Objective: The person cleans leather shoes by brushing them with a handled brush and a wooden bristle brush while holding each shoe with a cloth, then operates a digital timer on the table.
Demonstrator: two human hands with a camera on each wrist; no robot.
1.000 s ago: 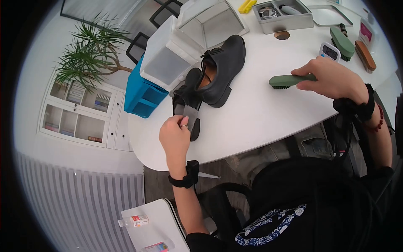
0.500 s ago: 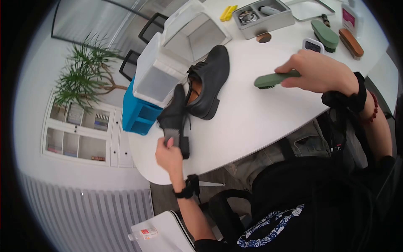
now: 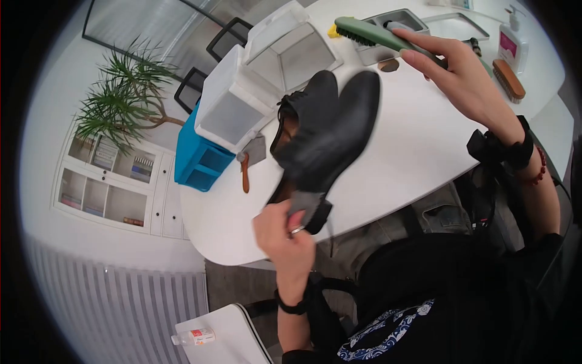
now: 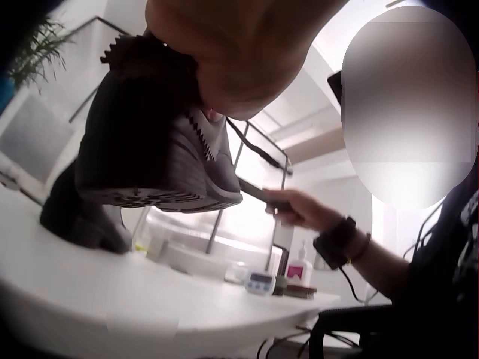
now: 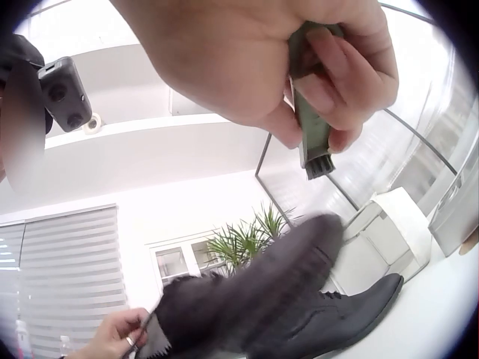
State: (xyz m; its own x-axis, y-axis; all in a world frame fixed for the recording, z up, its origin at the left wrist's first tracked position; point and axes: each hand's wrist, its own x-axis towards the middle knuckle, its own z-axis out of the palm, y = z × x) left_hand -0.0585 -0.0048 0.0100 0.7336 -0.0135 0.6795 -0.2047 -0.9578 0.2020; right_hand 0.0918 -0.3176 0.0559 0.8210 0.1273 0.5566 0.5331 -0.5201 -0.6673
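Lifted above the table, a black shoe [image 3: 339, 136] is held at its heel end by my left hand [image 3: 284, 242], along with a grey cloth [image 3: 305, 205] with a jagged edge. In the left wrist view the raised shoe [image 4: 142, 149] shows its sole and heel. The second black shoe [image 3: 315, 100] stands on the table, partly behind the raised one. My right hand [image 3: 464, 73] grips a green-handled brush [image 3: 370, 31] by its handle, raised beyond the shoe's toe; its dark bristles [image 5: 319, 166] show in the right wrist view.
A white box [image 3: 227, 100] and a teal organizer [image 3: 203, 164] stand at the left, a wooden-handled tool [image 3: 245, 175] near them. At the far right are a brown brush [image 3: 508, 80] and a pump bottle [image 3: 512, 45]. A metal tray [image 3: 456, 25] lies at the back.
My left hand has lifted the nearer shoe off the table and moved it right, uncovering the wooden-handled tool. My right hand has raised the green brush up and away, its bristle end now over the metal box.
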